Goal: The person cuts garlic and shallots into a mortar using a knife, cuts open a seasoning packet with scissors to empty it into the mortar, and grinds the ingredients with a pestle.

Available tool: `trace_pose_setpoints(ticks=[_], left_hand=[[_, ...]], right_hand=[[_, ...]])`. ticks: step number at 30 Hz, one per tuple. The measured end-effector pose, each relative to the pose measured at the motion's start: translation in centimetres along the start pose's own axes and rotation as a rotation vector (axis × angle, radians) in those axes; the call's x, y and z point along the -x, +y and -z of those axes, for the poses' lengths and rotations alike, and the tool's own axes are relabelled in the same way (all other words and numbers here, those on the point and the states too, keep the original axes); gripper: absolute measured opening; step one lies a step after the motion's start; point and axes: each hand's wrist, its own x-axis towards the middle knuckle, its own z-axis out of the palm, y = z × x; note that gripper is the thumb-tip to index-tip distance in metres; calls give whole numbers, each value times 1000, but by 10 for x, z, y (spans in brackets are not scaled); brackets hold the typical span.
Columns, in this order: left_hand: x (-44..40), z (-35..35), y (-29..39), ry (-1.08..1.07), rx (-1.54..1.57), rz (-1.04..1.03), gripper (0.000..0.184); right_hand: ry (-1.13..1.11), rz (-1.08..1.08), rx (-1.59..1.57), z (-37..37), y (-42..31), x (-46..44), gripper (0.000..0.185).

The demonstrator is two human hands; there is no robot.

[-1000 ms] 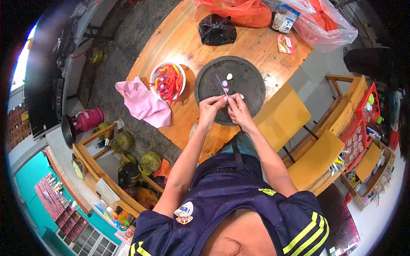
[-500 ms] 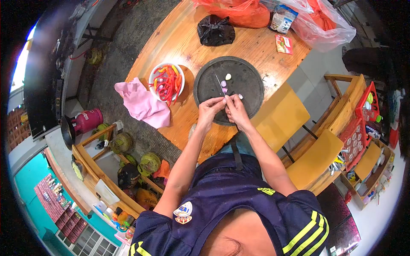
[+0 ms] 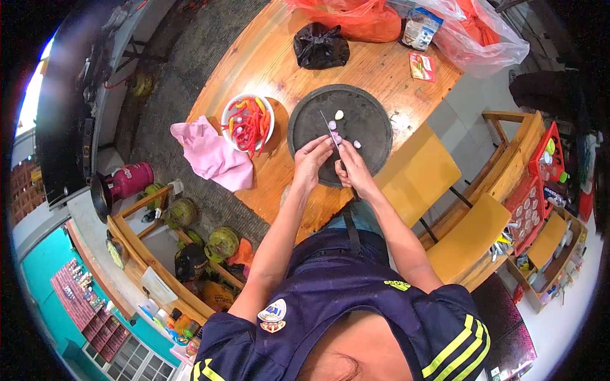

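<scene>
A round dark stone slab [image 3: 311, 117] lies on the wooden table under both hands. My right hand [image 3: 354, 170] is closed around the handle of a knife [image 3: 328, 128], whose thin blade points away from me over the slab. Close to the blade's left side, my left hand [image 3: 311, 161] has its fingers pressed together; what they hold, if anything, is hidden. Peeled purple shallot pieces [image 3: 337, 137] sit by the blade, and another shallot piece [image 3: 356, 144] is to the right. Farther up the slab is a pale, clove-like piece [image 3: 338, 115].
Left of the slab stand a white bowl [image 3: 272, 130] of red and orange chillies and a pink cloth [image 3: 213, 155]. A black plastic bag [image 3: 321, 46], red bags [image 3: 359, 19] and small packets [image 3: 422, 66] lie at the far side. A yellow chair [image 3: 419, 174] is at the right.
My hands, together at the fingertips before, have moved slightly apart. My right hand now grips the knife lower, by its handle. The purple pieces beside the blade show more plainly.
</scene>
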Motion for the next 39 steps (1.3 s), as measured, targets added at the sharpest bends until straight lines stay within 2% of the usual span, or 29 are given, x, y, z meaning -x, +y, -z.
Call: trace_pose_setpoints(ticks=[9, 15, 22, 28, 30, 34, 39], left_hand=[[0, 0, -9, 3, -37, -29, 27], [-2, -3, -18, 24, -108, -57, 21], [3, -3, -20, 93, -545, -257, 21], [13, -7, -12, 86, -545, -292, 18], [20, -8, -6, 83, -600, -295, 17], [14, -2, -10, 17, -424, -173, 15], [8, 2, -9, -19, -371, -199, 13]], right_hand=[[58, 53, 99, 1, 5, 0, 32], [91, -9, 74, 4, 3, -4, 25], [80, 10, 37, 7, 11, -11, 17], [135, -11, 53, 1, 7, -18, 19], [170, -25, 71, -2, 5, -14, 25], [193, -31, 110, -6, 1, -17, 29], [239, -14, 150, -5, 2, -22, 30]])
